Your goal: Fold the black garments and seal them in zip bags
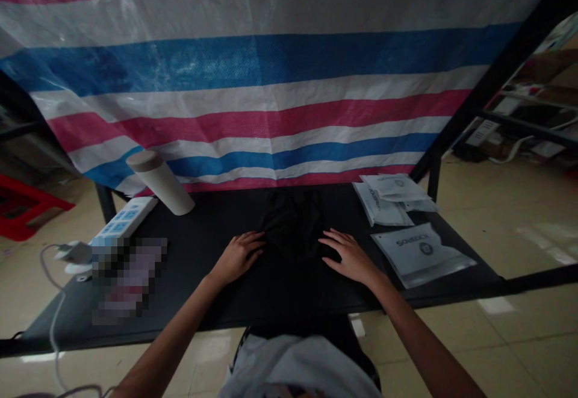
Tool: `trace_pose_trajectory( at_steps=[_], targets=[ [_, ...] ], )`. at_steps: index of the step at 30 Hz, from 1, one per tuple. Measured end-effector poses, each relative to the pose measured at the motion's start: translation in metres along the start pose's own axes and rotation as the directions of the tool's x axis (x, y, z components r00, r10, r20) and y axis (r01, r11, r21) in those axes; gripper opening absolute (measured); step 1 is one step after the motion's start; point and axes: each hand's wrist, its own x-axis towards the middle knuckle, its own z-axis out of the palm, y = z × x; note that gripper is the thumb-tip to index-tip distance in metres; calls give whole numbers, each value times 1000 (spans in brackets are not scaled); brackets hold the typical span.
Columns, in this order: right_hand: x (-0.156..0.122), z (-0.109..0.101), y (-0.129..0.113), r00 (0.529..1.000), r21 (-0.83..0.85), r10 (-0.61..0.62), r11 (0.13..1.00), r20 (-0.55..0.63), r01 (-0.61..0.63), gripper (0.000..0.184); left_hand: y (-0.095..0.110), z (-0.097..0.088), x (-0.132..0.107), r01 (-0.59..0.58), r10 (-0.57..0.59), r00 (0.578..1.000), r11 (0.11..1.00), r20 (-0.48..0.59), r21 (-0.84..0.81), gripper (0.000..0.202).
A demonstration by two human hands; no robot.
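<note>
A dark piece of cloth [292, 222] lies in the middle of the black table [217, 301], hard to make out against it. My left hand [238, 256] rests flat on the table at the cloth's left edge, fingers stretched toward it. My right hand [347, 256] lies flat at the cloth's right edge, fingers spread and touching it. Neither hand holds anything.
Several grey-white plastic pouches [419, 252] lie on the table's right side. A white cylinder bottle [160, 182] leans at the back left beside a white power strip [123, 222] with cables. A striped tarp [271, 85] hangs behind. Tiled floor and shelving are at the right.
</note>
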Motion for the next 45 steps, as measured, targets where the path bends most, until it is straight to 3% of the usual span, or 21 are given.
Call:
trace_pose_trajectory(
  at_steps=[3,6,11,14,17,23,29,35,38,41,43,45],
  targets=[
    [1,4,-3,999,14,16,1000,-30,-16,37,5,1,-2,-7,6,999,1000,-54,-6,31],
    [6,2,-4,996,158,20,987,-84,-6,25,7,-1,-4,9,-14,994,999,-111,-48,32],
    [31,-2,3,955,381,219,915,-199,-131,34,3,-2,14,166,-212,957,959,-197,-228,31],
    [58,1,12,933,367,282,911,-225,-187,39,-4,0,35,308,-375,909,899,-182,-310,31],
    [83,6,22,903,311,352,911,-245,-271,39,-11,0,52,423,-476,865,861,-158,-281,30],
    [104,9,32,873,132,462,886,-154,-445,18,-22,-3,65,510,-515,857,854,-32,-102,27],
    [113,2,39,837,108,515,857,-183,-503,52,-39,-1,79,426,-457,885,874,-94,-236,46],
    [126,13,47,853,209,517,844,-72,-494,58,-49,10,94,318,-355,929,909,-104,-268,39],
    [128,23,54,862,421,504,795,-59,-436,50,-51,13,95,277,-360,929,828,-82,-488,27],
    [124,27,60,874,652,484,676,-40,-345,49,-54,15,91,182,-385,914,670,-127,-719,33],
    [119,25,61,899,742,437,606,-6,-289,43,-55,16,88,144,-397,908,599,-136,-788,43],
    [114,21,61,918,767,396,583,19,-268,33,-54,17,84,144,-386,915,590,-120,-795,45]
  ],
)
